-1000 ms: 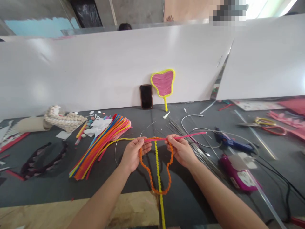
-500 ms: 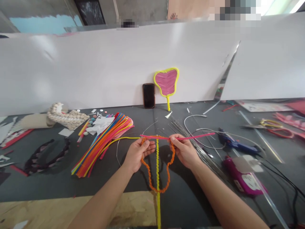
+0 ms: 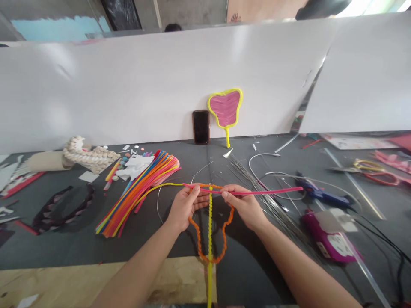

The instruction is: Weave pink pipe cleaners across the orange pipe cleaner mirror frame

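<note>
My left hand point(image 3: 184, 206) is closed on the top left of an orange pipe-cleaner loop point(image 3: 224, 231) that has a yellow twisted stem point(image 3: 209, 239) down its middle. My right hand point(image 3: 245, 206) pinches a pink pipe cleaner point(image 3: 266, 192) that lies across the loop's top and sticks out to the right. Both hands hover just above the dark table point(image 3: 80, 239).
A bundle of coloured pipe cleaners point(image 3: 141, 188) lies left of my hands. Thin wires point(image 3: 272, 201), a blue glue gun point(image 3: 317, 194) and a pink tool point(image 3: 327, 239) lie right. A phone point(image 3: 201, 126) and a finished pink heart-shaped piece point(image 3: 225, 109) lean on the white board.
The pink pipe cleaner has slid to the right through my hands. My right hand has moved inward along the loop's top, closer to my left hand.
</note>
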Motion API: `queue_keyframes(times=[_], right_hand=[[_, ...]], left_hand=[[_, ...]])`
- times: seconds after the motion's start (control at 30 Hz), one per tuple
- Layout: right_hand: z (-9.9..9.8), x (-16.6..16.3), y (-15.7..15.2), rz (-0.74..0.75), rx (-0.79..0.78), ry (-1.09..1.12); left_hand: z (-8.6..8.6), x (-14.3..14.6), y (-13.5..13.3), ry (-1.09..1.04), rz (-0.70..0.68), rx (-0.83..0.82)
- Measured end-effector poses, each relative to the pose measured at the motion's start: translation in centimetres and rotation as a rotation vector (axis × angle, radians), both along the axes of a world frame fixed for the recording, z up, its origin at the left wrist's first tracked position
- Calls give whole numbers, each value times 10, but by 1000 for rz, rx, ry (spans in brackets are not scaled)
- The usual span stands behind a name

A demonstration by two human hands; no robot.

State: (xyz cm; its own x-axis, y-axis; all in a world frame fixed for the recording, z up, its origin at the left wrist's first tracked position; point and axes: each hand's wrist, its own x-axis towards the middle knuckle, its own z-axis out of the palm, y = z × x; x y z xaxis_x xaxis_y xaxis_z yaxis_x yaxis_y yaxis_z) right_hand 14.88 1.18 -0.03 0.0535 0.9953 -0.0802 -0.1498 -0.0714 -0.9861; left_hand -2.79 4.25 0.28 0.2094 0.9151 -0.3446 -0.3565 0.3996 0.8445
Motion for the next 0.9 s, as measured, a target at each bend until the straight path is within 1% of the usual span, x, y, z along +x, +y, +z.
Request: queue_keyframes(times=[0.13,0.3,0.43,0.53,0.67,0.9], right_hand=[[0,0,0,-13,-5,55],[3,3,2,-86,-11,209],[3,2,3,-75,-30,197],[1,1,2,-73,-27,157],[-4,-1,2,-96,-27,183],[-3,-1,2,-56,-66,262]], left_hand=[[0,0,1,8,7,-4],[0,-2,4,-8,86,-9],[-1,-4,6,-21,114,-20],[0,-4,5,-37,72,-2],[3,-3,1,-29,-8,44],[-1,-2,1,8,4,54]])
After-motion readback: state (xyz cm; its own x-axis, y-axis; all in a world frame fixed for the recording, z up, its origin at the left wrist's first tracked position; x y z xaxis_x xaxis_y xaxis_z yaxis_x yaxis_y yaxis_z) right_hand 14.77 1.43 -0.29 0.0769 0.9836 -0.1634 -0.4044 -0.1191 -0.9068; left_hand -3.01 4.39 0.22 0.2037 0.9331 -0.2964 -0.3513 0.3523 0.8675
